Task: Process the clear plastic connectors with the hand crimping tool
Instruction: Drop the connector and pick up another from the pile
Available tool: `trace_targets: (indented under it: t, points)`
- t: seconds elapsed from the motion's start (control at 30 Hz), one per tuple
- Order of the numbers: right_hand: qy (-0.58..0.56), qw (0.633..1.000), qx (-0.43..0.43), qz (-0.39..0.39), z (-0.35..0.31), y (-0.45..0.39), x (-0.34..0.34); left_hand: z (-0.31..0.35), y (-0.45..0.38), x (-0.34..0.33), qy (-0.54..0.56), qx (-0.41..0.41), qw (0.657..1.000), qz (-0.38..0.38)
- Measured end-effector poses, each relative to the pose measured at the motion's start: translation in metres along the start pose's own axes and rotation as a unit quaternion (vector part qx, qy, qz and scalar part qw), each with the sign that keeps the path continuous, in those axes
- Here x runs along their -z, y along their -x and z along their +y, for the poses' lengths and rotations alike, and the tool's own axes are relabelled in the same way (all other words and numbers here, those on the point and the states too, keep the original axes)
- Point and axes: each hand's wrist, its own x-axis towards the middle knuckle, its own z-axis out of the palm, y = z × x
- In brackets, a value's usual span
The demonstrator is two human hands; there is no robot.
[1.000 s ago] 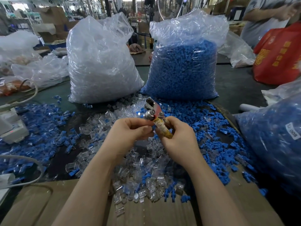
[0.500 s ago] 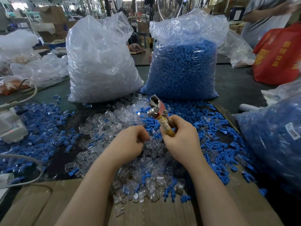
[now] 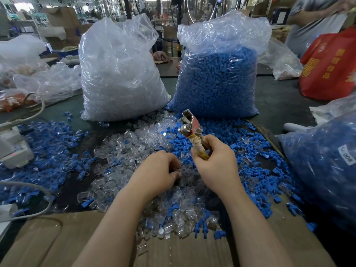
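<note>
On table: clear connectors (image 3: 123,149), light, slippery; best pinched by the sides.
Left hand (image 3: 156,174): curled into pile; grip cannot be told.
Right hand (image 3: 215,162): crimping tool (image 3: 189,125) gripped by handles.

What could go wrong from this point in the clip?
The left hand digs into mixed clear plastic connectors and small blue plastic caps, so it may pick a wrong piece. The metal hand crimping tool, gripped by the right hand, hangs close above those fingers and might pinch them.
</note>
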Motion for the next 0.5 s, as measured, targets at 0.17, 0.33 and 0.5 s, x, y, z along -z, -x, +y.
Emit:
trace_targets:
  t: [0.17,0.33,0.5]
  points:
    - [0.005,1.0,0.001,-0.005,-0.001,0.0,-0.001,0.0,0.0,-0.001,0.031,0.021,0.999,0.014]
    - [-0.032,0.999,-0.001,0.0,-0.001,-0.001,-0.001,-0.002,0.003,0.006,0.262,0.08,0.96,0.053]
    - [-0.115,0.993,0.01,0.001,-0.004,-0.001,0.0,0.001,0.006,0.017,0.455,0.07,0.887,0.045]
